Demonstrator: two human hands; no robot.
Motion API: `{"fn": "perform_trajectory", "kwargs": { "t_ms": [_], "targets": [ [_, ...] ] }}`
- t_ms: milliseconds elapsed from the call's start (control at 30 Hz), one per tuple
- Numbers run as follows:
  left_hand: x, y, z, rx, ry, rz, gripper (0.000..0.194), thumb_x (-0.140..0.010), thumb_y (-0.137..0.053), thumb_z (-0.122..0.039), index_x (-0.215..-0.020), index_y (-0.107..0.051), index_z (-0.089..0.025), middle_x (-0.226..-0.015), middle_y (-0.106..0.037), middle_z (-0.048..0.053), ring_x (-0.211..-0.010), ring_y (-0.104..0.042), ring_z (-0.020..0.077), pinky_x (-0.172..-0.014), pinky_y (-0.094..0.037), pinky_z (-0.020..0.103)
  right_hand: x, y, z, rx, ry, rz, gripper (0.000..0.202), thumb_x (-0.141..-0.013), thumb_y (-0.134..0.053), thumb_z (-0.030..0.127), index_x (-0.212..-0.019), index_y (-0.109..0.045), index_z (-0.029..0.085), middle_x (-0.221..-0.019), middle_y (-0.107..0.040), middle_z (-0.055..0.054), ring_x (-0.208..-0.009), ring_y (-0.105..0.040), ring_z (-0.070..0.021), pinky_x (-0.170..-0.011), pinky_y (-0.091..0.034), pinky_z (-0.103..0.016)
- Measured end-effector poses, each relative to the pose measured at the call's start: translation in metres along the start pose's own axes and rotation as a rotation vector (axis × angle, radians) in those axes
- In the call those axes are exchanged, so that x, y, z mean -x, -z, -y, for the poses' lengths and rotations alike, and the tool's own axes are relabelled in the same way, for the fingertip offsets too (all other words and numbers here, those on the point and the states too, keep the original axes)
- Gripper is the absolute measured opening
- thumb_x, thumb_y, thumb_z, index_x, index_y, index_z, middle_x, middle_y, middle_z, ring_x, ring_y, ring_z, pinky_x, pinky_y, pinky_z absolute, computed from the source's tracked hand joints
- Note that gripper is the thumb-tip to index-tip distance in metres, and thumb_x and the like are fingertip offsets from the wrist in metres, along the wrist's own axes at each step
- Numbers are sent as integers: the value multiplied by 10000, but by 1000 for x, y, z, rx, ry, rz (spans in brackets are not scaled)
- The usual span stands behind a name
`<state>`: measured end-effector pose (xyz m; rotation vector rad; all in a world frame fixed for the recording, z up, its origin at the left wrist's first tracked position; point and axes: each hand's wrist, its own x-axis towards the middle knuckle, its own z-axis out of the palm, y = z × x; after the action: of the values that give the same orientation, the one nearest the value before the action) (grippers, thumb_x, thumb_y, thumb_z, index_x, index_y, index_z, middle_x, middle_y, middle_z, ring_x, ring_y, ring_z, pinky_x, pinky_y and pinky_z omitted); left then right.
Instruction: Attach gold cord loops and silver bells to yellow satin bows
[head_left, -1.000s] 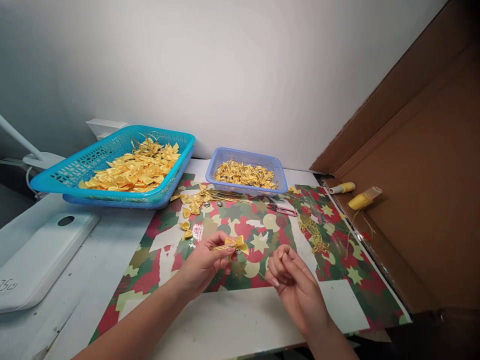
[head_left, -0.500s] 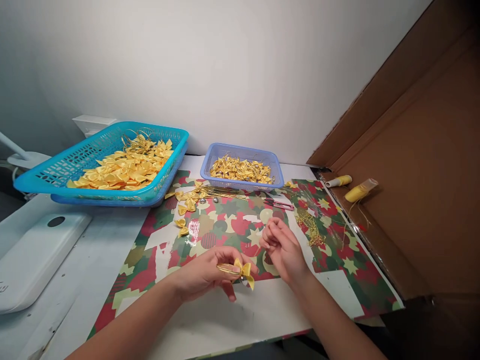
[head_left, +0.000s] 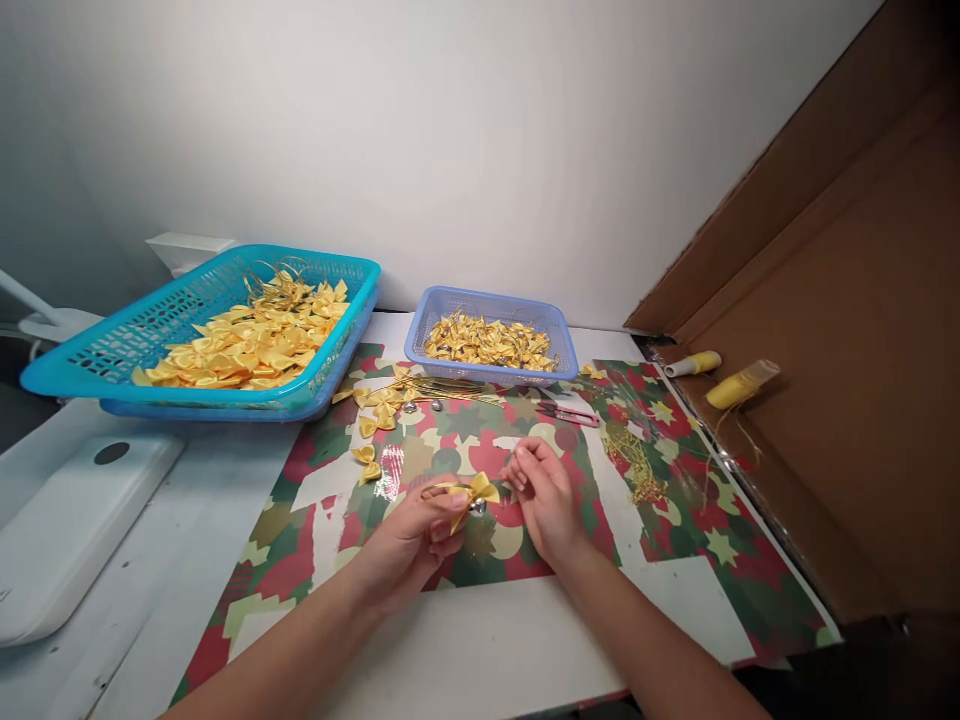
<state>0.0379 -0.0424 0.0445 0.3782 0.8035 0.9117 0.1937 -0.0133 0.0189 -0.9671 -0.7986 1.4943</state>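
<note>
My left hand [head_left: 422,530] pinches a yellow satin ribbon bow [head_left: 484,488] between thumb and fingers. A loop of gold cord sticks out to the left of the bow, and a small silver bell [head_left: 477,507] hangs just under it. Close on the right, my right hand [head_left: 541,490] is closed with thumb and fingertips together. What it holds, if anything, is too small to make out. Several more bows [head_left: 367,463] lie on the patterned paper beyond my left hand, with loose silver bells [head_left: 436,405] near a bundle of gold cords [head_left: 450,388].
A turquoise basket [head_left: 330,355] heaped with bows stands at left. A smaller lilac basket [head_left: 487,376] of finished-looking bows is at the back. Pink thread snips [head_left: 574,415], a heap of gold thread [head_left: 634,465] and thread spools [head_left: 739,387] lie right, by a cardboard wall [head_left: 825,300].
My left hand has raised and turned the bow, so the bell shows more clearly beneath it. My right hand has come left, nearer the bow. The view has shifted slightly.
</note>
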Motion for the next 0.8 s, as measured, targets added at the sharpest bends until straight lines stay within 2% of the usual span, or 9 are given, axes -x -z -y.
{"fn": "perform_trajectory", "kwargs": {
  "t_ms": [67, 133, 267, 400, 533, 700, 800],
  "targets": [
    [1, 0, -2, -3, -36, -70, 466, -551, -841, -285, -532, -388, -180, -485, -322, -93, -474, -177, 51, -413, -204, 159, 7, 5, 2, 77, 87, -38, 231, -817, -656, 407, -767, -545, 211, -615, -441, 61, -595, -406, -90, -610, -386, -220],
    [1, 0, -3, -21, -56, -134, 456, -547, -831, -276, -539, -385, -183, -500, -309, -94, -486, -171, 57, -417, -193, 163, 16, 8, 5, 253, 220, -42, 174, -861, -607, 360, -781, -574, 209, -657, -492, 39, -596, -427, -97, -561, -369, -225],
    [-1, 1, -4, -105, -73, -227, 434, -554, -806, -284, -534, -383, -185, -508, -310, -89, -500, -182, 66, -431, -191, 180, 30, 3, 11, 616, 430, 67, 115, -856, -583, 224, -744, -587, 202, -622, -539, 17, -571, -479, -121, -531, -383, -255],
    [-2, 1, -3, -190, -102, -246, 434, -565, -793, -334, -521, -387, -187, -484, -302, -90, -493, -176, 70, -442, -191, 197, 32, -5, 13, 804, 585, 170, 147, -814, -574, 114, -701, -561, 206, -565, -521, 31, -536, -456, -116, -546, -393, -269],
    [-1, 0, -3, -225, -123, -268, 405, -577, -776, -350, -521, -409, -187, -497, -322, -88, -484, -185, 68, -448, -192, 206, 32, -5, 12, 847, 618, 170, 158, -814, -555, 101, -700, -550, 210, -558, -513, 31, -527, -452, -115, -534, -394, -266],
    [-1, 1, -3, -252, -132, -257, 413, -568, -777, -347, -507, -408, -171, -626, -464, -50, -492, -239, 56, -454, -199, 205, 30, -4, 12, 851, 597, 151, 159, -814, -557, 110, -687, -539, 205, -566, -512, 27, -527, -461, -109, -501, -381, -244],
    [-2, 2, -2, -243, -128, -258, 410, -559, -784, -335, -511, -413, -167, -675, -497, -40, -495, -257, 51, -451, -208, 200, 30, -4, 11, 850, 584, 151, 163, -816, -555, 112, -685, -531, 204, -567, -508, 30, -523, -454, -107, -515, -390, -250]
  ]
}}
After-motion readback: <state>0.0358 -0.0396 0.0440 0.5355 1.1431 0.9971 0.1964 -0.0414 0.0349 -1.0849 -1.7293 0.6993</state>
